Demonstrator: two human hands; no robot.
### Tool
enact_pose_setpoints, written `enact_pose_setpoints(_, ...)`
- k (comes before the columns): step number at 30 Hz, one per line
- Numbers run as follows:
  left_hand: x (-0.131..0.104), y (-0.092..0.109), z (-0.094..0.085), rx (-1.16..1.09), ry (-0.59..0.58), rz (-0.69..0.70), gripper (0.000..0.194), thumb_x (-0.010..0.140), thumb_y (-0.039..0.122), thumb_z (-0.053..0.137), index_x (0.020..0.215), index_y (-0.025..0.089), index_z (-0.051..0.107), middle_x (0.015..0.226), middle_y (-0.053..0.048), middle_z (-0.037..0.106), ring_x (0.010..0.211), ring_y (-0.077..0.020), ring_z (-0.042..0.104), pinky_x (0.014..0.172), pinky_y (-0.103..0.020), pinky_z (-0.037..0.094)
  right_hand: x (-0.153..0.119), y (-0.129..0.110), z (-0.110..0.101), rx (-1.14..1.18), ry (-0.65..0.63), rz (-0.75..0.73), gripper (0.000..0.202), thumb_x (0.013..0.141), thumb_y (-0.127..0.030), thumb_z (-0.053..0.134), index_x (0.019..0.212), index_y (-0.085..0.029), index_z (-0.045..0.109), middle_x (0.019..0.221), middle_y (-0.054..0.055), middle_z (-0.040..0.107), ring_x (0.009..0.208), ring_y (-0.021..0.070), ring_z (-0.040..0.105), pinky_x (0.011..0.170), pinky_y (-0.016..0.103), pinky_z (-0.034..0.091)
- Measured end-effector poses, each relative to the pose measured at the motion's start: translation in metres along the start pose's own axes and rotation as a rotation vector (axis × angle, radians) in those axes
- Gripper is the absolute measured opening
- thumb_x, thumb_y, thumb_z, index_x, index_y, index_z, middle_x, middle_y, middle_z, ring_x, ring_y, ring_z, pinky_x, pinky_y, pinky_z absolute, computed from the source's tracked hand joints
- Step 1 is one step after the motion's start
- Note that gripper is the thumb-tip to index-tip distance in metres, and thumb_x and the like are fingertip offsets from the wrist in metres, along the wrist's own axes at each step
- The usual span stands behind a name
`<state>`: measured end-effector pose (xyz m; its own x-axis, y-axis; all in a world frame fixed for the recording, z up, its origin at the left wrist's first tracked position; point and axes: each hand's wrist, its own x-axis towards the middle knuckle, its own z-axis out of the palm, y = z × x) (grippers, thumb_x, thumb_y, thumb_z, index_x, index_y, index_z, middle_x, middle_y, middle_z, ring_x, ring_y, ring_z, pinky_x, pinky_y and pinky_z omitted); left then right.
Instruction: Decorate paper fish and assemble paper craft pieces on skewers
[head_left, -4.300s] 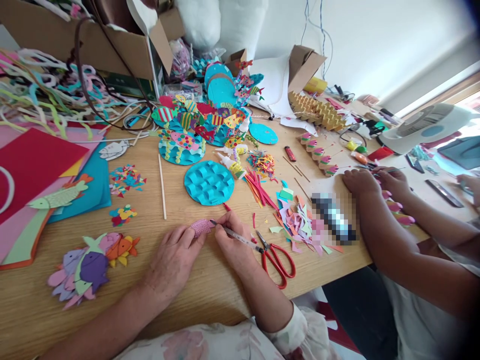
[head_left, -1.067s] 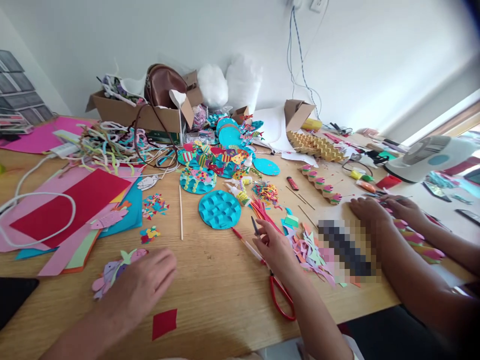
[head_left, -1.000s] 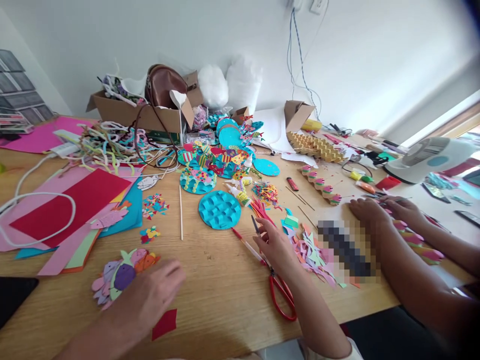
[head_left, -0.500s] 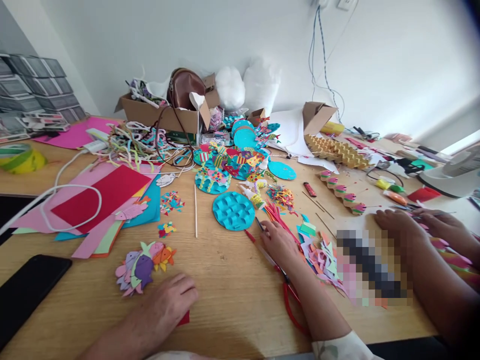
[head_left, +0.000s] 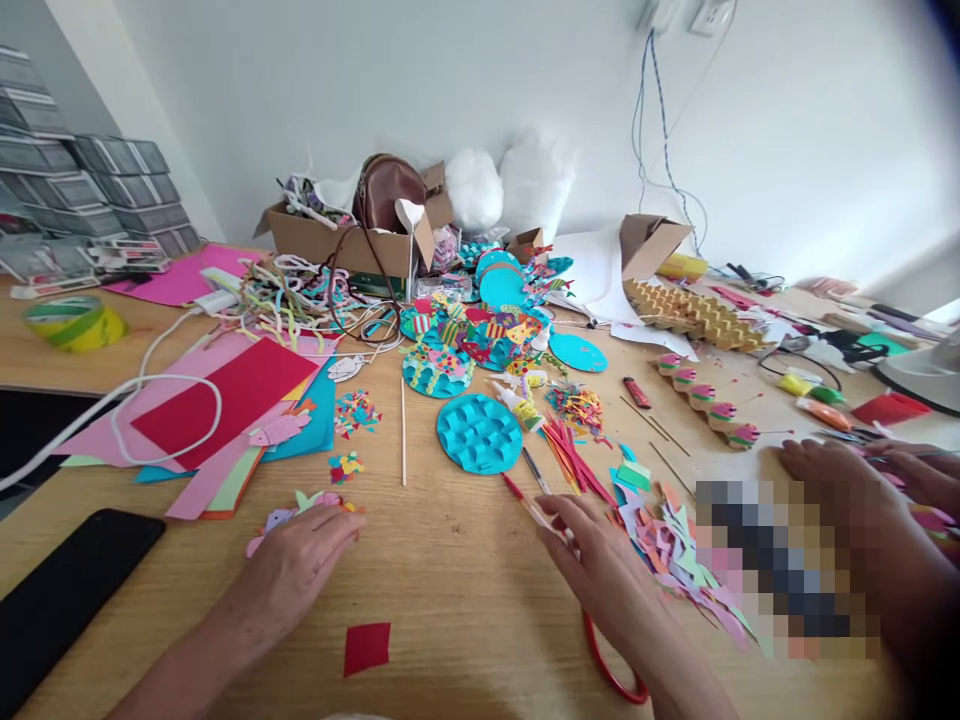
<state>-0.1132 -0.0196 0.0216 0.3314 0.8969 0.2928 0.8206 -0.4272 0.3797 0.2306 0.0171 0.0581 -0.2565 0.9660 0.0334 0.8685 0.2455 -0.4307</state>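
Observation:
My left hand (head_left: 319, 545) lies over a small pile of paper fish (head_left: 277, 520), its fingers together and curled down onto them; the fingertips' hold is partly hidden. My right hand (head_left: 592, 560) is low over the table, thumb and fingers apart, above a red-and-white pen (head_left: 517, 490). Beneath that wrist, a red handle loop (head_left: 611, 665) of scissors sticks out. A grey-tipped pen (head_left: 536, 470) lies just beyond the fingers. Near my body rests a small red paper square (head_left: 367, 648). A round blue paper piece with raised scales (head_left: 480, 433) sits between my hands.
Coloured paper sheets (head_left: 225, 400), a white cable (head_left: 217, 410) and a black phone (head_left: 82, 590) occupy the left. Paper scraps (head_left: 675, 550) and glue bottles (head_left: 517, 405) lie right of centre. Another person's hand (head_left: 832, 475) rests at far right. Behind stands a cardboard box (head_left: 337, 240).
My left hand has moved off the red paper square onto the paper fish. My right hand has let go of the grey-tipped pen and drawn back toward me. The view has shifted slightly.

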Motion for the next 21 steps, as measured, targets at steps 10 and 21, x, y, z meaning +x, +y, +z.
enact_pose_setpoints(10, 0.012, 0.017, -0.001, 0.003, 0.008, -0.009, 0.030, 0.085, 0.014, 0.038, 0.096, 0.024, 0.064, 0.094, 0.000, 0.069, 0.088, -0.0148, 0.063, 0.077, -0.024, 0.052, -0.011, -0.030, 0.021, 0.109, -0.197, -0.001, 0.027, 0.085, -0.019, 0.043, 0.103, -0.019, 0.062, 0.100, 0.010, 0.066, 0.091, 0.0208, 0.063, 0.079, 0.032, 0.049)
enact_pose_setpoints(21, 0.031, 0.043, -0.003, -0.043, 0.084, 0.190, 0.041, 0.083, 0.000, 0.029, 0.098, 0.021, 0.061, 0.088, -0.001, 0.068, 0.083, -0.0099, 0.064, 0.077, -0.017, 0.051, -0.005, -0.059, 0.034, 0.151, -0.331, -0.059, 0.029, 0.081, -0.010, 0.047, 0.104, -0.018, 0.063, 0.100, 0.008, 0.066, 0.093, 0.0198, 0.061, 0.080, 0.027, 0.045)
